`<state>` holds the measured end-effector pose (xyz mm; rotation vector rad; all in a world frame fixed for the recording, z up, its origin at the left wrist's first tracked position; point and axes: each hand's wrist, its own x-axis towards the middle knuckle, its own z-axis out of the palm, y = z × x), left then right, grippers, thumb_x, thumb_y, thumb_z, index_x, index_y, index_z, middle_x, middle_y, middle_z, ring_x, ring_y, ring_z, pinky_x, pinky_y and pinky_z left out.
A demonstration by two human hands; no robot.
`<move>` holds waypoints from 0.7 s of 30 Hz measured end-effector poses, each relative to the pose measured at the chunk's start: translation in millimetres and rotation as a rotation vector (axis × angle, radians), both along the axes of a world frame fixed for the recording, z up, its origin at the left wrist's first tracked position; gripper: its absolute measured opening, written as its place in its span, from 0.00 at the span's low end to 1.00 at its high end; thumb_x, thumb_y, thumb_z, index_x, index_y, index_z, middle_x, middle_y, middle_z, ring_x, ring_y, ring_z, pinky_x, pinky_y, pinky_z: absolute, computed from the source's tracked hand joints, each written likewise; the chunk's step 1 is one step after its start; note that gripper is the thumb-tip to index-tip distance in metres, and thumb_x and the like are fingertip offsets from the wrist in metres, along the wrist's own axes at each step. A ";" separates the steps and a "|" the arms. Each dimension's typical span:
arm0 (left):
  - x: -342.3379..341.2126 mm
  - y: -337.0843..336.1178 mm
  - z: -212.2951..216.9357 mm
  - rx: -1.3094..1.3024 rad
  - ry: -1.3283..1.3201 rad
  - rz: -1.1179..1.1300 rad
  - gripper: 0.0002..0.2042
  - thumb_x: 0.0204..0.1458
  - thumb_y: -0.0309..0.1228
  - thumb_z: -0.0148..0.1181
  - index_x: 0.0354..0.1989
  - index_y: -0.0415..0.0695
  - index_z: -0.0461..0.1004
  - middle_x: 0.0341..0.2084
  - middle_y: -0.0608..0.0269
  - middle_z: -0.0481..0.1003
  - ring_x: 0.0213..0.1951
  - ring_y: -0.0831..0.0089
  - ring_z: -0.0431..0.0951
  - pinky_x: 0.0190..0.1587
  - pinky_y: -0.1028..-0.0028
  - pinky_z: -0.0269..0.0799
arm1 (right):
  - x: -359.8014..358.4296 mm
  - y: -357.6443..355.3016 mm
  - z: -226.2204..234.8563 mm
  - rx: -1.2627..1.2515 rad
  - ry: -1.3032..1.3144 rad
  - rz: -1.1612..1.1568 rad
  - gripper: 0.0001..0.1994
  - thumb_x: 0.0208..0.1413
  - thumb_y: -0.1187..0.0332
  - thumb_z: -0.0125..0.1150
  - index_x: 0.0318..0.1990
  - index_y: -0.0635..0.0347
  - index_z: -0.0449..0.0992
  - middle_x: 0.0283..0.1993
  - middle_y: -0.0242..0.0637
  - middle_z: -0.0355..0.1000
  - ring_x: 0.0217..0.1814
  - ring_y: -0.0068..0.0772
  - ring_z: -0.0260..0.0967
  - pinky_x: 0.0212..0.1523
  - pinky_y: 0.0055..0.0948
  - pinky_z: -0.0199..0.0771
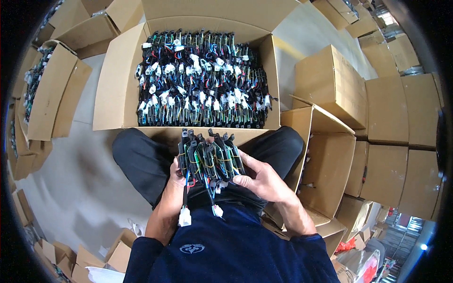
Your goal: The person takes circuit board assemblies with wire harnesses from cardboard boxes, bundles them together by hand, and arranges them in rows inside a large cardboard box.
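Between my two hands, above my lap, is a stack of black-framed circuit boards [207, 158] standing on edge, with yellowish bands or strips across them. Coloured wires and white plug connectors [185, 217] dangle from its near side. My left hand [177, 175] presses the stack's left end, its fingers partly hidden behind the boards. At the right end, my right hand [262, 179] grips with the thumb on the near side. Just beyond, a large open cardboard box [109, 89] holds many similar boards [203, 85] packed in rows, with white connectors on top.
An open carton [325, 174] stands by my right knee, and closed cartons [387, 113] are stacked farther right. Another open box [56, 94] with similar parts is at the left. Smaller open cartons [120, 250] sit at the lower left. Grey floor [85, 165] shows on the left.
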<state>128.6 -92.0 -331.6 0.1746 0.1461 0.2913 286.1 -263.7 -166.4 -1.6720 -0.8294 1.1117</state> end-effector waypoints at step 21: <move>-9.4 -14.1 -15.2 -0.021 0.070 -0.039 0.47 0.49 0.54 0.73 0.70 0.36 0.60 0.63 0.48 0.71 0.60 0.58 0.77 0.60 0.56 0.76 | -35.5 2.8 -26.9 0.117 -0.001 -0.306 0.36 0.61 0.64 0.68 0.71 0.72 0.60 0.71 0.53 0.63 0.74 0.44 0.59 0.72 0.38 0.59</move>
